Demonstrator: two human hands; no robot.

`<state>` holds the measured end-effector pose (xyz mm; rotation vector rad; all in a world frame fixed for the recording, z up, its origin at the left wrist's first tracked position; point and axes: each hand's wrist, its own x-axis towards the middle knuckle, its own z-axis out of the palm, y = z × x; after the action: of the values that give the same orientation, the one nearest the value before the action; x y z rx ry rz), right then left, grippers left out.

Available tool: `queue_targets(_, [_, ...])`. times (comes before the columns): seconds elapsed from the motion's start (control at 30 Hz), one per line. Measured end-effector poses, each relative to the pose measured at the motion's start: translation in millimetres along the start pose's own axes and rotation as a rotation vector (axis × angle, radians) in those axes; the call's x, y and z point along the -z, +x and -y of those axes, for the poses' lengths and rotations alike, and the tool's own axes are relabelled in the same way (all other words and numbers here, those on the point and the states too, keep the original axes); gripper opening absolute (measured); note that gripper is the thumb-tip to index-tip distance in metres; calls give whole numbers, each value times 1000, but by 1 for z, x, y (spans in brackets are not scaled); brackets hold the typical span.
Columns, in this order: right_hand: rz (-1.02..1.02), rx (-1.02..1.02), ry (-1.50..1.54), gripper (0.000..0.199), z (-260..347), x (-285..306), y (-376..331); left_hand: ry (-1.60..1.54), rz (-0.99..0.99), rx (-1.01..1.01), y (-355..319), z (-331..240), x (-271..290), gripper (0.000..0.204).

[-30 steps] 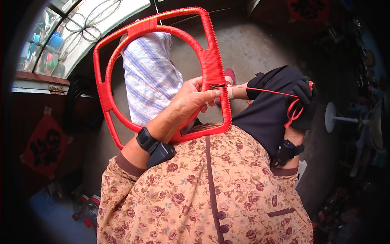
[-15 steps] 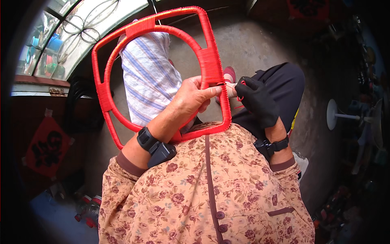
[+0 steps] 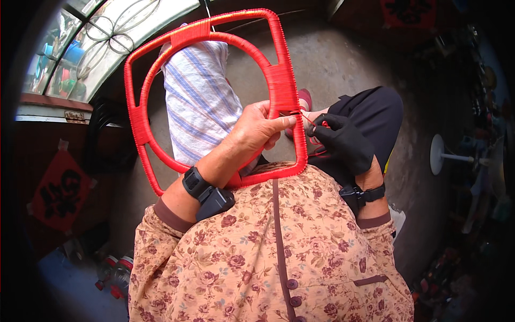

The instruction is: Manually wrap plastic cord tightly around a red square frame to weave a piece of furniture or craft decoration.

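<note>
Right hand [image 3: 347, 140] has swung left, near the frame [image 3: 283, 88], pinched on cord [image 3: 307, 119]; left hand [image 3: 256, 126], curled, grips the frame's right side; steady tension should help cord lie snug.

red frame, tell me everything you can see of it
The red frame is a rounded square around an inner ring, joined by wide wrapped bands. It looks glossy and closely wound, as if with cord; whatever lies beneath is hidden. It is held slightly askew, its lower edge by the floral shirt, striped cloth showing through the ring. The bare left hand grips its right side, where a red strand runs toward the gloved right hand.
</note>
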<state>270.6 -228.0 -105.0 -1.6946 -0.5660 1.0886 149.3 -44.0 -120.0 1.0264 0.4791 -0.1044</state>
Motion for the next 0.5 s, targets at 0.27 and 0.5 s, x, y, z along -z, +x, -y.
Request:
queue_targets(0.27, [-30,204,298,23,11,-8,16,50,-14,62,1,0,0,27])
queue_targets(0.5, [-190,293,-281,7,16,-13,5,55,32,30,0,-1,1,24])
